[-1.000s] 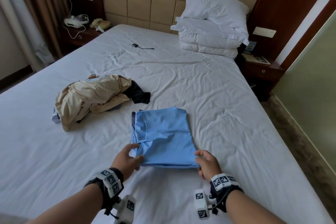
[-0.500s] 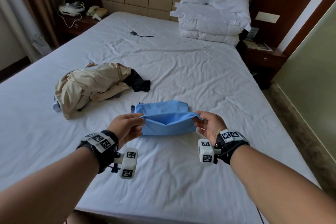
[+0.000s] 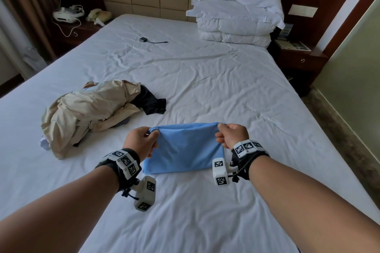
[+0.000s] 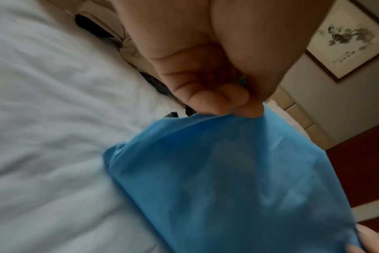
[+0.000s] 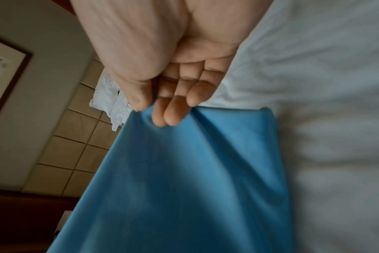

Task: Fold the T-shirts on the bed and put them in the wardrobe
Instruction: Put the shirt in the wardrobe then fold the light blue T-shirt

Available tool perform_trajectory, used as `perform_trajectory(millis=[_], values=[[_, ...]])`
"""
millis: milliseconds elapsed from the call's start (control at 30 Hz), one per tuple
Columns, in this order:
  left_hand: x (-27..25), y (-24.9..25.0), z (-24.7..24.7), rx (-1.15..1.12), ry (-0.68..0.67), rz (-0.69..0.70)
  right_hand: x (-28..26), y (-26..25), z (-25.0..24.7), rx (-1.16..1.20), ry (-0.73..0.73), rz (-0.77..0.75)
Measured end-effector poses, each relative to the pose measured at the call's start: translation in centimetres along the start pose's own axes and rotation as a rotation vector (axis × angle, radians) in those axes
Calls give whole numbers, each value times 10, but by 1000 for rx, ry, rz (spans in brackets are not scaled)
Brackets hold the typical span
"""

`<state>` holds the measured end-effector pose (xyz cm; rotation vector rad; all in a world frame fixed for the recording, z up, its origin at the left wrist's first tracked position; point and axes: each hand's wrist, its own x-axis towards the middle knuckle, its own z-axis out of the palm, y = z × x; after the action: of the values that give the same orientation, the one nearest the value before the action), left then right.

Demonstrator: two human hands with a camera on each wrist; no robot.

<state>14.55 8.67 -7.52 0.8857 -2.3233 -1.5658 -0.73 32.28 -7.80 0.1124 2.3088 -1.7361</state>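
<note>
A partly folded light blue T-shirt (image 3: 185, 148) hangs between my two hands above the near middle of the white bed (image 3: 205, 80); its lower edge lies on the sheet. My left hand (image 3: 153, 132) pinches the shirt's top left corner, seen close up (image 4: 234, 109). My right hand (image 3: 221, 131) pinches the top right corner, thumb and fingers curled on the cloth (image 5: 154, 113). The blue T-shirt fills the lower part of both wrist views (image 4: 238, 188) (image 5: 184, 179). A heap of unfolded clothes, beige on top (image 3: 90, 109) with a black garment (image 3: 150, 100), lies to the left.
Stacked white pillows (image 3: 238, 6) sit at the head of the bed on the right. A small black device with a cable (image 3: 144, 39) lies on the sheet. Dark wooden nightstands stand on both sides (image 3: 298, 61) (image 3: 76, 28). The floor runs along the bed's right edge (image 3: 339, 125).
Both hands took the near edge of the flat blue T-shirt, lifted it off the sheet and carried it up and away from me, so the shirt doubles over.
</note>
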Motion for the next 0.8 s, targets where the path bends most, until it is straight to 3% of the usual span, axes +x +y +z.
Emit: perform_trajectory(millis=[233,367,433,500,567,667,733,800], values=[[49,-14,18,-42,13,-141,46,15,34,-43,7,68],[59,-35,24,57,115,-176,51,38,38,-268,-94,67],[57,-42,29,160,99,-97,36,46,39,-361,-154,7],[52,-43,33,294,54,26,17,52,40,-443,-123,-153],[44,-42,38,424,-13,175,1,56,45,-560,-89,-412],[29,-39,50,687,-110,439,-12,64,70,-761,-171,-804],[25,-37,58,911,-208,495,-17,55,90,-904,-317,-816],[26,-40,62,1086,-281,408,-14,48,105,-1004,-423,-694]])
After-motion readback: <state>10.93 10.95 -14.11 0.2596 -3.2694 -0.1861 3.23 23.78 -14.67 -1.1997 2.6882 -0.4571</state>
